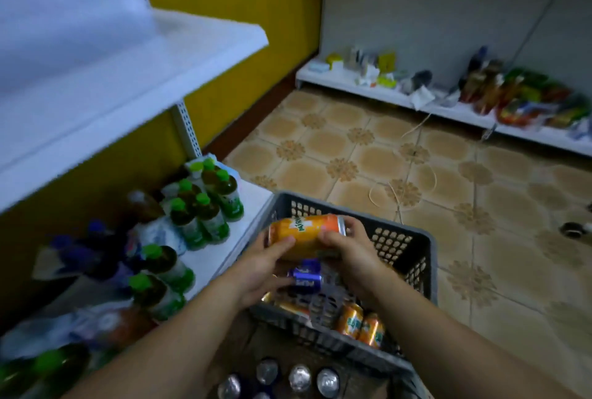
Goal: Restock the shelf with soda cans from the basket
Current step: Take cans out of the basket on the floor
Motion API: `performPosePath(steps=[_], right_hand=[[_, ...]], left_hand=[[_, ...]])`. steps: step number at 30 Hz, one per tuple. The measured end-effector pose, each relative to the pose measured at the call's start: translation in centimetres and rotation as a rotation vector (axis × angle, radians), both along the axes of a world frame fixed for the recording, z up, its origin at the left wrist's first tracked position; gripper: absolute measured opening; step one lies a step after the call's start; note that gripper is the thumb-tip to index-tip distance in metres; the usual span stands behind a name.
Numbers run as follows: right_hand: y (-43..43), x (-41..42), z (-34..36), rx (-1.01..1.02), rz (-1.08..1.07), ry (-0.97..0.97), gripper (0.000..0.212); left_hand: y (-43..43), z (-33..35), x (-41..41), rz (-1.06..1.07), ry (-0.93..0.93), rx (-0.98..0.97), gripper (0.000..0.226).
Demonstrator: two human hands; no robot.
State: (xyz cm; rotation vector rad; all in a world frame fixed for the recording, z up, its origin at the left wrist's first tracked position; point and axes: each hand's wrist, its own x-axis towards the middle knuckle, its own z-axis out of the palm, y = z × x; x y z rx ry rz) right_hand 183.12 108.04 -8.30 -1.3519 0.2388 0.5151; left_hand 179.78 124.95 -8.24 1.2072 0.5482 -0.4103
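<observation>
From the basket, the shelf (pixel 208 257) stands at 9 o'clock. Its low board is crowded: bottles (pixel 205 206) with green caps stand near the front edge, and only a narrow bare strip shows at the end next to the basket. At 10 o'clock the upper board (pixel 128 71) juts out. I judge that the first risk is here. A can brought in sideways could knock a bottle over, or roll off the strip, so it must be turned upright first.

The left hand (pixel 259 267) grips the left end of the orange can (pixel 304 233), with the thumb over its side. The can lies horizontal, just above the basket and toward its 12 o'clock rim. The right hand (pixel 349 251) grips the other end, so both hands are clamped on this one can, close together. If one hand lets go for the transfer, the other may slip on the smooth round wall. The can would then drop on the blue can (pixel 306 275) directly under it, and a dent could follow. Whether a hand touches the blue can, I cannot tell.

The basket (pixel 392 240) holds loose cans (pixel 350 318) at its 5 o'clock corner. At 6 o'clock, upright cans (pixel 299 378) stand between the forearms, and an arm drawn back could tip them. At 1 o'clock a cable (pixel 416 142) lies on the floor, where a foot may catch it.
</observation>
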Motion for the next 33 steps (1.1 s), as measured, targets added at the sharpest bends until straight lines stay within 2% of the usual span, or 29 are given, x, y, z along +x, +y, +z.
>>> performPosePath(steps=[2, 4, 5, 8, 11, 14, 16, 20, 23, 27, 30, 31, 33], right_hand=[[2.1, -1.6, 3.5, 0.056, 0.095, -0.075, 0.071], [4.2, -3.4, 6.9, -0.035, 0.254, -0.204, 0.068], [5.4, -4.1, 8.5, -0.101, 0.327, -0.280, 0.067], [9.9, -6.2, 12.9, -0.255, 0.492, -0.488, 0.074], [15.9, -8.8, 16.7, -0.311, 0.615, -0.683, 0.074], [21.7, -12.0, 20.1, -0.371, 0.712, -0.858, 0.076], [25.1, -14.2, 21.8, -0.394, 0.791, -0.957, 0.076], [31.3, -17.4, 23.2, -0.531, 0.960, -1.106, 0.080], [34.7, -19.2, 23.4, -0.688, 1.086, -1.133, 0.085], [38.3, -21.1, 22.8, -0.925, 1.237, -1.301, 0.083], [39.8, -21.7, 22.0, -0.982, 1.277, -1.378, 0.078], [40.2, -21.6, 21.8, -1.004, 1.284, -1.417, 0.078], [40.8, -21.3, 21.6, -1.051, 1.300, -1.503, 0.081]], left_hand=[[1.7, 4.5, -1.7, 0.135, -0.122, -0.012, 0.031], [3.9, 8.9, -3.6, 0.179, -0.226, 0.094, 0.028], [5.3, 11.0, -4.7, 0.183, -0.279, 0.159, 0.032], [9.9, 18.0, -8.9, 0.196, -0.416, 0.423, 0.062], [14.1, 24.2, -13.7, 0.243, -0.481, 0.703, 0.070], [17.9, 28.4, -18.1, 0.301, -0.483, 0.858, 0.061], [20.4, 30.4, -21.0, 0.339, -0.470, 0.973, 0.062], [24.5, 32.5, -26.5, 0.411, -0.400, 1.143, 0.069], [27.2, 32.2, -29.9, 0.461, -0.331, 1.226, 0.071], [31.1, 30.3, -33.1, 0.510, -0.220, 1.240, 0.065], [33.1, 29.0, -34.3, 0.530, -0.189, 1.233, 0.060], [33.7, 28.7, -34.4, 0.554, -0.193, 1.221, 0.061], [34.6, 28.2, -34.3, 0.595, -0.213, 1.197, 0.079]])
